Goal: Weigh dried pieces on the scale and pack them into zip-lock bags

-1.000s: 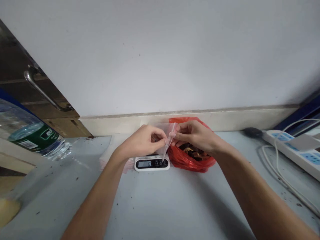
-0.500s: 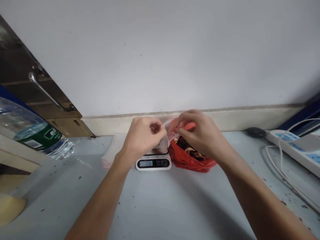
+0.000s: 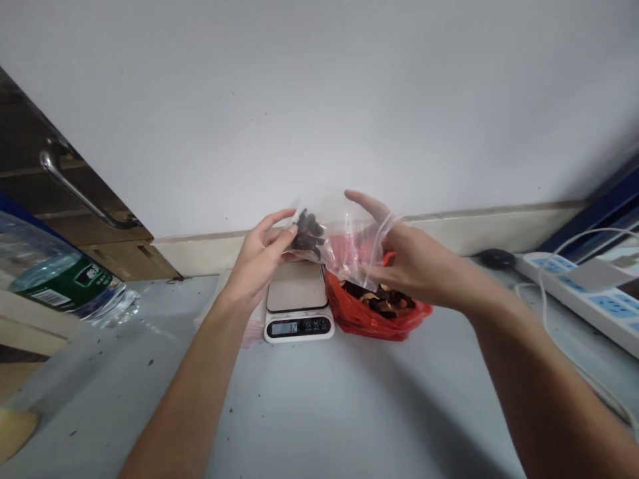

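Observation:
My left hand (image 3: 262,256) pinches one end of a clear plastic bag (image 3: 344,256) between thumb and fingers, above the kitchen scale. Dark dried pieces (image 3: 310,234), perhaps wood-ear mushroom, lie in that end. At the bag's mouth is my right hand (image 3: 407,256), its thumb and fingers spread wide, seemingly inside the opening. The white digital scale (image 3: 298,287) shows its plate, with digits that look like 32. Beside it on the right, under my right hand, sits a red plastic bag (image 3: 362,318) holding more dark and tan dried pieces (image 3: 387,304).
A stack of clear bags (image 3: 252,332) lies left of the scale, partly behind my left arm. A water bottle (image 3: 64,279) leans in at the left, near a metal handle (image 3: 90,193). On the right are a power strip (image 3: 574,279), white cable (image 3: 546,319) and black mouse (image 3: 498,258).
My hands have moved apart, and my right hand has gone from closed on the clear bag to spread at its mouth. The bag is stretched out with dark pieces visible; the scale reading has changed.

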Motion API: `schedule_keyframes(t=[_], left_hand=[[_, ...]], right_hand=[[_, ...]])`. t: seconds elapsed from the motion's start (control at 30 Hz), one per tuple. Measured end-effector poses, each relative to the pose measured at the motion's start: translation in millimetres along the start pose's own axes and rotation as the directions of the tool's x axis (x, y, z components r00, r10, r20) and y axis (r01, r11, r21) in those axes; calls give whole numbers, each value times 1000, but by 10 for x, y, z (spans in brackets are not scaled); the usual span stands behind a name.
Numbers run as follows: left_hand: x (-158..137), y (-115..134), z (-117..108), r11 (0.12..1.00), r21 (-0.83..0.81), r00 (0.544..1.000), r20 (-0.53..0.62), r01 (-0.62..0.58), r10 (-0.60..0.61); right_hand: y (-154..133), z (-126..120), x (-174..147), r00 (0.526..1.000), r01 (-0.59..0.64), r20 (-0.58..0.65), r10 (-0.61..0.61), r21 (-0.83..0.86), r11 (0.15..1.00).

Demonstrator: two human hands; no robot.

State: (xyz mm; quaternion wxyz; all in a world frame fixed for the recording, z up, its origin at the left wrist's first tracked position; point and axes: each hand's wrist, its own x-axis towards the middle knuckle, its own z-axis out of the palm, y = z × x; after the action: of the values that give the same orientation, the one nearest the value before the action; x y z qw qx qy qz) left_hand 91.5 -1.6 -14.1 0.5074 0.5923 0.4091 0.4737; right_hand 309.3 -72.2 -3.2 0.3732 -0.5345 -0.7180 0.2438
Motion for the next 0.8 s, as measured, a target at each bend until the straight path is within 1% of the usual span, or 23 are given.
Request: schedule_keyframes(t=[0.07,0.13,0.2,0.27,0.33,0.37,0.43,0.5,0.53,0.6,0.67,0.73,0.8], left_hand=[[8,-1,45,997,-81,999,-51,3,-7],[15,-12,112,994,-110,995,-98,-23,12],[25,-40,189,992,-118,996,-82,-48,39],[34,-77,267,989,-125,996,-35,-81,77],[34,-107,340,984,-137,994,-3,-110,111],[28,-116,373,982,-145,992,8,-121,123],[8,-116,426,978,-157,989,28,-140,146],[-20,-98,462,972,-160,982,46,-174,183],[-35,-83,472,968,-158,977,51,-196,206],[-62,-48,481,961,-153,968,58,-232,243],[-82,-10,472,955,-157,962,64,-251,264],[-89,27,442,952,-167,961,61,-255,269],[-79,59,382,951,-172,963,37,-257,267]], right_hand=[[80,-158,-35,992,-13,127,17,-32,999],[160,-338,-93,962,-49,266,59,-44,998],[229,-509,-160,926,-85,360,115,-98,992],[290,-641,-217,905,-107,391,167,-170,980],[349,-718,-245,905,-139,360,225,-251,958],[376,-734,-248,913,-165,314,259,-297,940],[417,-730,-232,937,-231,167,306,-363,903],[430,-687,-200,955,-271,19,296,-347,898],[424,-657,-180,961,-268,-22,275,-319,909],[395,-592,-141,972,-234,-42,231,-280,931],[358,-530,-102,980,-199,-38,197,-293,935],[327,-479,-66,986,-167,-54,158,-315,934],[301,-437,-37,992,-116,-85,96,-289,950]])
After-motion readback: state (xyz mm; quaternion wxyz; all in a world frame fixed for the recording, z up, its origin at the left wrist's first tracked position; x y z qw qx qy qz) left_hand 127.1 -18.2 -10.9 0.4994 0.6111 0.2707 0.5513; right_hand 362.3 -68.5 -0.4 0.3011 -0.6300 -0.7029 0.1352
